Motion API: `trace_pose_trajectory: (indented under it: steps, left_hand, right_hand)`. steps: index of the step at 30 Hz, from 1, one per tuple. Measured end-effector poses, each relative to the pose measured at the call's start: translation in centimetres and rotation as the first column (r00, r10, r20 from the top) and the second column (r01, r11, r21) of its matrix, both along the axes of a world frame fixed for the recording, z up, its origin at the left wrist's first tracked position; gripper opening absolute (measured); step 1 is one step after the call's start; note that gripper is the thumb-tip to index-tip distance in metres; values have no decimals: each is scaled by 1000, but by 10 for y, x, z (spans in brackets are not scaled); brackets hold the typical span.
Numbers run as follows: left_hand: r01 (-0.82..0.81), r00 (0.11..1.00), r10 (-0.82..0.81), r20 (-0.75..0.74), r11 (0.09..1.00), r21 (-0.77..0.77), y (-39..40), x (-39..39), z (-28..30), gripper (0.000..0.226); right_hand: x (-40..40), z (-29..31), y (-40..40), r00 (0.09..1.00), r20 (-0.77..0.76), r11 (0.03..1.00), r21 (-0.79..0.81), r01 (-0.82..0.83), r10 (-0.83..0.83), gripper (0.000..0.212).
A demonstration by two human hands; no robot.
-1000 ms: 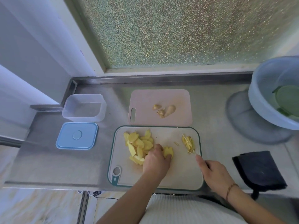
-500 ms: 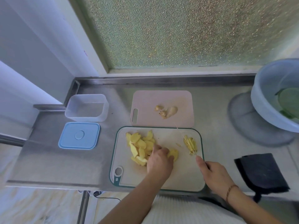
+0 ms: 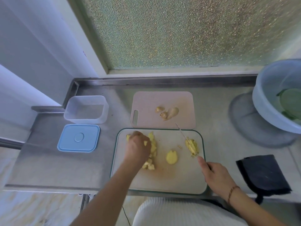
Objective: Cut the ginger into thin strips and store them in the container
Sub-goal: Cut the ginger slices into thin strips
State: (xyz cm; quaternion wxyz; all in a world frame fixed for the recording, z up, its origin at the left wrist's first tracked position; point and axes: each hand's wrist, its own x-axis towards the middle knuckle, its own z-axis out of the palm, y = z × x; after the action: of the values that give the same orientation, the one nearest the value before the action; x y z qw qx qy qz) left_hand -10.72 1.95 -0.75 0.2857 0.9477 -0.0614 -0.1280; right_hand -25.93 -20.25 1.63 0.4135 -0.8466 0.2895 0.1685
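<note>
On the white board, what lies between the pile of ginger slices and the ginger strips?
In the head view, one ginger slice lies alone on the white board between the pile and the strips, plus a small stray bit. Otherwise the stretch is bare.

Left hand [image 3: 137,148] hides part of the ginger slices [image 3: 153,146] (blurred); basin [image 3: 267,101] cropped right

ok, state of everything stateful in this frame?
container: open, empty
lid: off, flat beside container
ginger slices: piled, uncut, under left hand
single slice: lying apart, flat
strips: cut, on white board
knife: held by right hand, at the strips
ginger trimmings: on pink board
</note>
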Motion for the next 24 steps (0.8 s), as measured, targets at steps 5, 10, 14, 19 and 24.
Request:
trace_pose_trajectory:
  steps: [5, 10, 14, 19, 24]
  left_hand:
    - [61, 983, -79, 168, 992, 108, 27, 24, -8, 16]
    - [602, 750, -593, 293, 795, 67, -6, -21, -26, 41]
    - [692, 672, -680, 293, 717, 78, -17, -39, -51, 34]
    - [709, 647, -654, 391, 705, 7, -17, -45, -72, 29]
    - [693, 675, -616, 407, 718, -62, -15, -44, -80, 28]
  right_hand:
    - [2, -3, 1, 999, -48, 999, 41, 28, -26, 65]
    - [2, 2, 9, 986, -137, 951, 279, 129, -94, 60]
    - [-7, -2, 15, 983, -173, 965, 242, 100, -59, 60]
    - [-11, -16, 17, 988, -156, 984, 179, 14, 14, 60]
    - [-16, -25, 12, 982, -181, 972, 220, 87, -46, 62]
